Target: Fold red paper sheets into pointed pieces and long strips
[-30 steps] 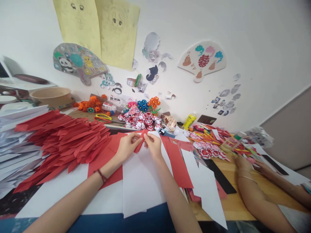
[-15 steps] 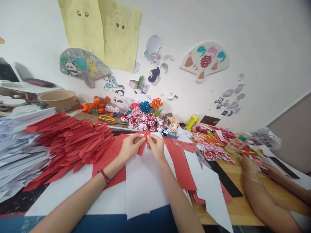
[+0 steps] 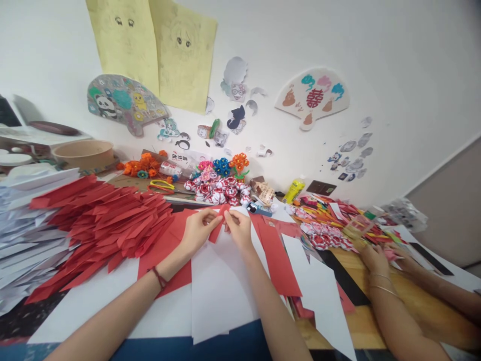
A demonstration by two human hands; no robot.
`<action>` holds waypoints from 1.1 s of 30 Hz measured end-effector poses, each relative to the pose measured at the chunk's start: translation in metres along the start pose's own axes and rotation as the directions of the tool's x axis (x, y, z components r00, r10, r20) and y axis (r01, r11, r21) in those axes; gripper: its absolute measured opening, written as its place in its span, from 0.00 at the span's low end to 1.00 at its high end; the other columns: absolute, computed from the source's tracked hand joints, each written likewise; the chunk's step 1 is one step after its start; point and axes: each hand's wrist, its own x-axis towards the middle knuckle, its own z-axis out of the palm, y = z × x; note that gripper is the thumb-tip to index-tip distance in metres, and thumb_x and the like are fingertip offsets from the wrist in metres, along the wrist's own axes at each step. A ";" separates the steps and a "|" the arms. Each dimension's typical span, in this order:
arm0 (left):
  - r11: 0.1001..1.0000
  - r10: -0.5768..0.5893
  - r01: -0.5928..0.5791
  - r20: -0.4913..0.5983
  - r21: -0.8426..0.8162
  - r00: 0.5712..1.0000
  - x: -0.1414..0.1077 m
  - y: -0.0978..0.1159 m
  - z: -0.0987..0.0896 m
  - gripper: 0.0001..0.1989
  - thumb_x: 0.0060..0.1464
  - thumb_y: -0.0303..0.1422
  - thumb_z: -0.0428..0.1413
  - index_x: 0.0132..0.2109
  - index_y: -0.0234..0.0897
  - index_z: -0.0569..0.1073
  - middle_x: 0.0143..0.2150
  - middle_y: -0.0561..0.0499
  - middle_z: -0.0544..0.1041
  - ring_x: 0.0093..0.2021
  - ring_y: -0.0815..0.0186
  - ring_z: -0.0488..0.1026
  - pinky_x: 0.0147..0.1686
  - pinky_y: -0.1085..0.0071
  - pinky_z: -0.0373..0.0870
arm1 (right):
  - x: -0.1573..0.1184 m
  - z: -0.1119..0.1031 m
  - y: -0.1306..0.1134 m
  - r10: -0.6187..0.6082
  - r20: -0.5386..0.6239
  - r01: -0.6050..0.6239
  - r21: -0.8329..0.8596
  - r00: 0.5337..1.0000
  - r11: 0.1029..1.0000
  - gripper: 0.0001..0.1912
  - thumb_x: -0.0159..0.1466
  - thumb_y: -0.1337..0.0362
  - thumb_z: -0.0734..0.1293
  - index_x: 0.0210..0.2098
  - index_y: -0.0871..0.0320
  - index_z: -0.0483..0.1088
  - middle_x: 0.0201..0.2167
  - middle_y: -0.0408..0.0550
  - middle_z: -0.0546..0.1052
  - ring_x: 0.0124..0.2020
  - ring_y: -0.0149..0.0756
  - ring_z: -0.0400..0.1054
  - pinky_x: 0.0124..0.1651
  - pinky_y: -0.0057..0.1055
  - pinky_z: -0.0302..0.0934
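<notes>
A small folded red paper strip (image 3: 215, 232) is pinched between both hands above the white paper sheets (image 3: 221, 291). My left hand (image 3: 199, 228) grips it from the left, thumb and fingers closed. On the other side my right hand (image 3: 238, 228) pinches its upper end, fingertips close to the left ones. Flat red paper (image 3: 176, 276) lies under my left forearm. To the left spreads a big pile of folded red strips (image 3: 116, 220), beside a heap of folded white strips (image 3: 33, 240). Red paper pieces (image 3: 280, 260) lie right of my right forearm.
Red-and-white paper flowers (image 3: 221, 190) sit behind my hands, near a blue watch-like object (image 3: 258, 208). A yellow bottle (image 3: 293, 191) stands by the wall. At the right, a co-worker's hands (image 3: 376, 258) work over the wooden table (image 3: 421, 311). A tan bowl (image 3: 82, 153) stands at back left.
The view has shifted slightly, moving most things a little to the left. Both my hands keep their pinch on the red strip. The co-worker's hands have moved slightly.
</notes>
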 end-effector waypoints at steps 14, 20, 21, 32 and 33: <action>0.997 -0.005 0.010 -0.068 0.078 0.998 0.005 -0.003 -0.005 0.18 0.53 0.47 0.55 0.37 0.36 0.75 0.35 0.49 0.79 0.33 0.65 0.74 0.35 0.72 0.67 | -0.001 0.000 -0.003 0.008 0.036 -0.007 -0.019 0.999 1.000 0.18 0.60 0.50 0.65 0.24 0.59 0.69 0.17 0.41 0.68 0.16 0.28 0.60 0.22 0.26 0.54; 0.999 -0.026 0.025 -0.072 -0.020 0.997 0.010 -0.009 -0.006 0.18 0.52 0.47 0.55 0.37 0.35 0.76 0.36 0.48 0.79 0.35 0.64 0.74 0.36 0.72 0.67 | -0.003 0.001 0.000 0.014 0.143 -0.014 0.003 0.990 1.000 0.19 0.61 0.50 0.65 0.24 0.59 0.69 0.16 0.40 0.67 0.17 0.28 0.60 0.22 0.25 0.54; 0.999 -0.038 0.035 -0.081 -0.034 0.996 0.010 -0.011 -0.006 0.18 0.52 0.47 0.56 0.36 0.35 0.76 0.35 0.48 0.79 0.35 0.64 0.74 0.36 0.72 0.67 | -0.003 0.002 0.000 0.018 0.146 -0.019 0.008 0.989 1.000 0.18 0.60 0.50 0.65 0.24 0.59 0.69 0.16 0.40 0.67 0.17 0.28 0.60 0.22 0.25 0.54; 0.977 -0.118 0.109 -0.039 -0.184 0.992 0.010 -0.010 -0.005 0.19 0.49 0.47 0.57 0.35 0.33 0.75 0.33 0.48 0.78 0.33 0.65 0.72 0.33 0.73 0.67 | -0.003 0.003 -0.002 0.051 0.164 -0.051 -0.003 0.985 0.999 0.19 0.58 0.48 0.66 0.24 0.59 0.69 0.17 0.40 0.67 0.17 0.27 0.60 0.21 0.25 0.54; 0.976 -0.121 0.113 -0.035 -0.186 0.992 0.010 -0.010 -0.005 0.18 0.49 0.47 0.57 0.35 0.33 0.74 0.33 0.48 0.78 0.34 0.65 0.72 0.32 0.73 0.67 | -0.003 0.003 -0.002 0.050 0.167 -0.050 -0.004 0.985 0.999 0.19 0.58 0.49 0.66 0.24 0.59 0.69 0.17 0.40 0.67 0.17 0.27 0.60 0.21 0.25 0.55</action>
